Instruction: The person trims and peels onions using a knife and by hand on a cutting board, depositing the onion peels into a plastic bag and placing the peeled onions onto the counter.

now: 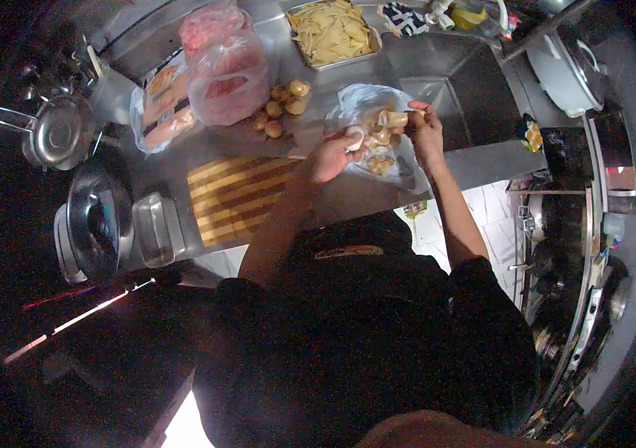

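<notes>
While a white rounded piece (354, 137) sat between the thumb and fingers of the left hand (331, 155), right there over the spread plastic bag (366, 94), we had our eyes fixed on that grip: closed, fingertips round the sides. And what a thing to hold! It looked light to us, firm but tender, perhaps slick if damp, the sort that would bruise under a hard squeeze; we judged the widest part of its sides the place to take it, with soft fingertips and no nails.

Just across from it, the right hand (426, 134) had its fingers curled together beside a tan piece (395, 118), and whether they pinched it, we could not tell. Down below, brownish scraps (381, 164) lay on the bag, loose and flimsy by the look of them.

Outward we went! Left of the bag, a cluster of brown round items (280, 104) rested on the worktop (172, 168); nearer us lay a striped cutting board (232, 198), partly behind the left forearm. Farther back stood a tray of pale flat pieces (329, 33), with a bulging clear bag (228, 86) of something pinkish to its left.
</notes>
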Tool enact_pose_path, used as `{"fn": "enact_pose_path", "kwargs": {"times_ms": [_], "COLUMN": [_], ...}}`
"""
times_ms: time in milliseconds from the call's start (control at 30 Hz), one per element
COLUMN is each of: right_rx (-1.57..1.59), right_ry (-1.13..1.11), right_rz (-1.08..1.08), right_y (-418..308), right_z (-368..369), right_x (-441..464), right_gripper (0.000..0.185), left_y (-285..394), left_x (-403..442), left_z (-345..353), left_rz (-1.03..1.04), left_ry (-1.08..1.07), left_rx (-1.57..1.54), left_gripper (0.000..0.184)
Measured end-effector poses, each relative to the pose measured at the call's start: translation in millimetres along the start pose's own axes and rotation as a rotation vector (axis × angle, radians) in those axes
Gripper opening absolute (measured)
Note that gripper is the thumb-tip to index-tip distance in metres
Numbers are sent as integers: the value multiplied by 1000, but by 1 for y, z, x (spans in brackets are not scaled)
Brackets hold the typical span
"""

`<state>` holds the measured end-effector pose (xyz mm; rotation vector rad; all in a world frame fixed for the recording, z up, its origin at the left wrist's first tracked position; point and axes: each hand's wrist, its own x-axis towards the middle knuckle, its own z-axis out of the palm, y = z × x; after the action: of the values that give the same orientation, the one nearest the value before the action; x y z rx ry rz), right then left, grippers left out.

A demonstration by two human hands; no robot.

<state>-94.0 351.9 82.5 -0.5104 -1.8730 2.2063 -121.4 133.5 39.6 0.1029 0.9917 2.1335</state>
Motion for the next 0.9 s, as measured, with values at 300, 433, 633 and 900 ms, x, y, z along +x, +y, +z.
{"fn": "enact_pose_path", "kwargs": {"times_ms": [300, 433, 633, 900], "right_rx": [-701, -921, -696, -637], "right_ry": [-126, -218, -279, -374], "right_rz": [-417, -760, -393, -284], "right_y": [24, 7, 26, 27], "right_z": [16, 32, 34, 58], "right_x": [-16, -32, -24, -33], "right_gripper": [23, 16, 16, 15], "left_y": [13, 9, 9, 15], "left_x": [2, 3, -1, -3], "left_z": [-2, 2, 11, 1], "left_rz": [0, 1, 4, 119], "left_ry": [60, 58, -62, -107], "left_rx": [-305, -271, -372, -445], "left_gripper": [46, 51, 56, 51]}}
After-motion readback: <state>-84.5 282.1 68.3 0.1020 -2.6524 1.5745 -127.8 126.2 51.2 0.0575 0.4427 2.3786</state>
